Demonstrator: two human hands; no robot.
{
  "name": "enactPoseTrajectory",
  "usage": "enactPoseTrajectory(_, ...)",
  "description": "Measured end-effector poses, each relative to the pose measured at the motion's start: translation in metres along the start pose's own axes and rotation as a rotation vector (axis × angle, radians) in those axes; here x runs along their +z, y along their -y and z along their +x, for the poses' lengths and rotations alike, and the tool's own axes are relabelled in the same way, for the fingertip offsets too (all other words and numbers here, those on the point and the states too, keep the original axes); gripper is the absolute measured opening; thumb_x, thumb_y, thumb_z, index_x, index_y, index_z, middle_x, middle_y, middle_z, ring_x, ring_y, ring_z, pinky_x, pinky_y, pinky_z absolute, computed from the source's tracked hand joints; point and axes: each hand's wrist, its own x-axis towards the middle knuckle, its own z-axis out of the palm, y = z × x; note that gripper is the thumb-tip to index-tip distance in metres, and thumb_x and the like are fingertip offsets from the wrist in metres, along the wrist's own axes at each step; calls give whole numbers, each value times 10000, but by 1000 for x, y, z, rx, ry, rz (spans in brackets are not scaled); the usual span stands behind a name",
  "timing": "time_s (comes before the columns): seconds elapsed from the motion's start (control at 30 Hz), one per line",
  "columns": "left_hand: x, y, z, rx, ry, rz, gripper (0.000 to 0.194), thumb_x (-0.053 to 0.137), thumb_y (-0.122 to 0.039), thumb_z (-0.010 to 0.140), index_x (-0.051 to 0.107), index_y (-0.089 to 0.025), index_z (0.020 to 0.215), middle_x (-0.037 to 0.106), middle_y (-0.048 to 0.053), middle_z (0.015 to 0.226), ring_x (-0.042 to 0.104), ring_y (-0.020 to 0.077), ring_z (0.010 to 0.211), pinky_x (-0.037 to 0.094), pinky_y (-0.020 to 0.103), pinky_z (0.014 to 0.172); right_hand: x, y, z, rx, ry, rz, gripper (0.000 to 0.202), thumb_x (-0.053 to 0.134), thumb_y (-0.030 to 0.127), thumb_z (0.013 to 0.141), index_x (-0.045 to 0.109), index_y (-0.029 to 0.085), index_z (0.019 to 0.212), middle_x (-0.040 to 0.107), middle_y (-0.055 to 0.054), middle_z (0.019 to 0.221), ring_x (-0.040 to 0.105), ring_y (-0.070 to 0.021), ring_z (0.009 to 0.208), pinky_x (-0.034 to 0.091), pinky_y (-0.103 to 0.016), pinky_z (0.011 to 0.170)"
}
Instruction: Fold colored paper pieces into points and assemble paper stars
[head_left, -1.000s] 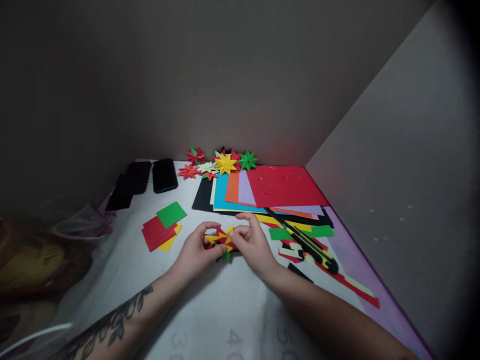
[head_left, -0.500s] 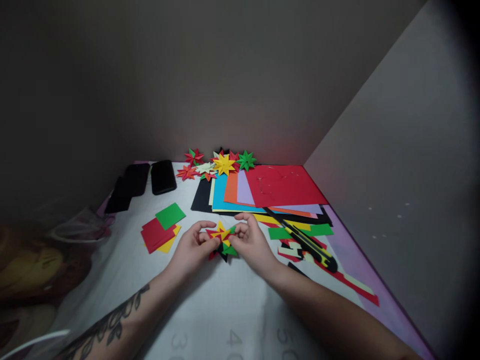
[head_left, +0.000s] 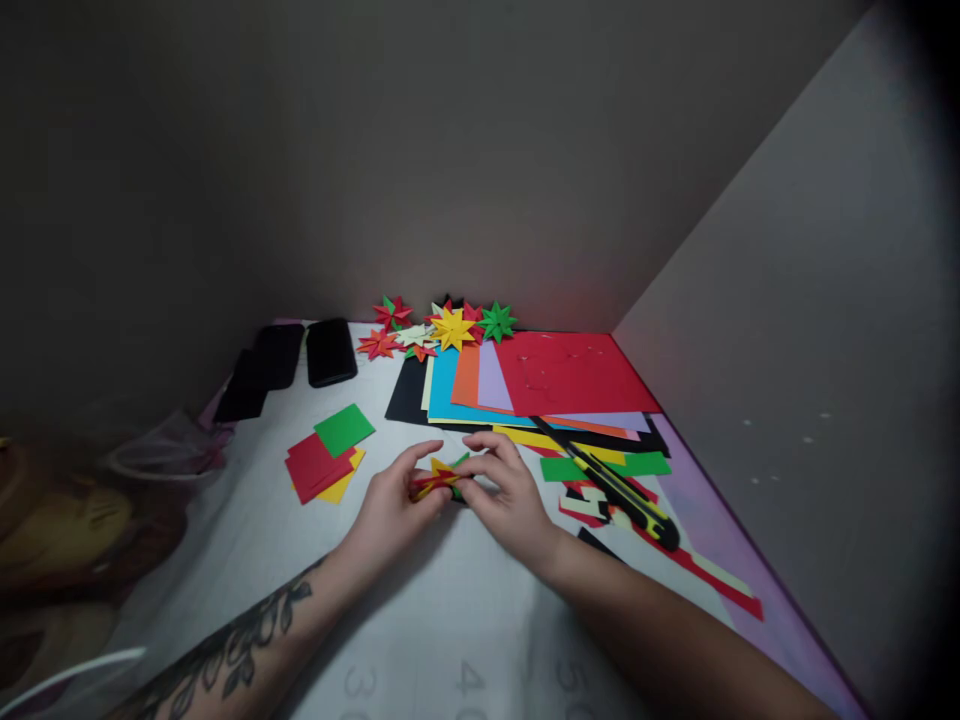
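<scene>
Nearest, at 6 o'clock: white cutting mat (head_left: 450, 640) with faint printed numbers, and two bare forearms coming in, the left one tattooed.

Just beyond, at centre: left hand (head_left: 390, 510) and right hand (head_left: 510, 495) close together, both pinching one small folded paper star (head_left: 439, 478) of yellow, red and green. Fingertips of each hand pressed on its opposite sides; star held just above the mat, tilted almost edge-on to the camera. Half a second ago seen more open and flat, with green points showing below; now turned and squeezed thinner. Judged from this: points being pressed or tucked, piece turned about in the fingers.

At 9 o'clock of the hands: small paper squares (head_left: 326, 462), green over red and yellow, lying apart from the hands and not shifted since a second ago.

At 3 o'clock: utility knife (head_left: 611, 485), black and yellow, lying diagonally over green, red and black paper offcuts (head_left: 592, 510). Untouched, same place as before.

Farther, at 12 to 1 o'clock: fanned stack of coloured sheets (head_left: 525, 385), red on top, then lilac, orange, blue, black.

At 11 o'clock: two dark phones (head_left: 330, 352), flat on the table.

Farthest, against the wall at 12 o'clock: row of finished paper stars (head_left: 450, 328), yellow, green and red.
</scene>
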Motion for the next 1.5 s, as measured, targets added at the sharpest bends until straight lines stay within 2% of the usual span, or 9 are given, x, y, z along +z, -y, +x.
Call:
enactPoseTrajectory(0.13, -1, 2, -1, 13, 1, 41, 538, 599, -250, 740, 446, -180, 1252, 689, 38, 764, 650, 176, 681, 507, 284, 640, 0, -1, -1, -93, 10, -71, 142, 589, 143, 783, 668, 250, 833, 519, -65, 1091, 507, -211, 1056, 468, -351, 822)
enactPoseTrajectory(0.33, 0, 0, -2, 56, 16, 2, 501, 588, -274, 762, 450, -178, 1234, 700, 59, 863, 660, 175, 746, 511, 273, 676, -1, 1, 0, -95, 14, -115, 150, 597, 158, 786, 678, 258, 865, 517, -63, 1128, 495, -217, 1065, 467, -362, 813)
enactPoseTrajectory(0.43, -1, -1, -3, 70, 10, 37, 486, 584, -262, 763, 460, -183, 1227, 702, 47, 845, 659, 174, 755, 504, 267, 682, -1, 1, 0, -92, 17, -109, 137, 597, 158, 784, 677, 251, 845, 523, -63, 1121, 499, -217, 1058, 461, -359, 810)
enactPoseTrajectory(0.63, -2, -2, -6, 104, -35, 131, 471, 565, -220, 765, 476, -206, 1227, 701, 35, 840, 651, 169, 742, 487, 252, 677, -1, 4, 0, -22, 61, -86, 72, 578, 170, 788, 620, 225, 769, 528, -68, 1099, 490, -228, 1061, 420, -399, 878)
enactPoseTrajectory(0.77, -2, -1, -8, 142, -58, 210, 460, 560, -223, 768, 499, -230, 1223, 703, 36, 867, 650, 173, 761, 485, 250, 693, 0, 5, 0, 16, 97, -99, 102, 521, 173, 824, 589, 213, 759, 525, -73, 1108, 478, -227, 1082, 389, -407, 909)
enactPoseTrajectory(1.0, -2, 4, -11, 192, -18, 311, 463, 523, -216, 789, 471, -257, 1248, 702, 28, 892, 652, 174, 795, 480, 254, 722, 3, 6, 1, 97, 92, -100, 144, 503, 105, 788, 548, 201, 690, 551, -52, 1032, 502, -198, 1015, 406, -359, 872)
enactPoseTrajectory(1.17, -1, 1, -8, 145, -17, 220, 482, 530, -209, 780, 446, -235, 1254, 697, 30, 871, 647, 165, 772, 479, 258, 711, 3, 8, 1, 110, 81, -47, 106, 531, 107, 771, 536, 210, 749, 554, -53, 1034, 502, -201, 1033, 415, -357, 871)
enactPoseTrajectory(1.33, 0, -2, -2, 17, -39, 62, 521, 602, -239, 724, 458, -188, 1222, 683, 22, 738, 638, 170, 670, 477, 263, 620, 0, 5, 2, 4, 93, -66, 106, 523, 168, 832, 597, 220, 774, 567, -64, 1045, 495, -211, 1040, 409, -395, 884)
enactPoseTrajectory(1.5, 0, -3, 2, -86, 15, -128, 594, 642, -230, 681, 416, -144, 1223, 661, 23, 694, 616, 156, 600, 469, 253, 562, 1, -1, -1, -119, 32, -145, 88, 616, 203, 781, 654, 257, 839, 553, -62, 1137, 469, -243, 1091, 393, -461, 929)
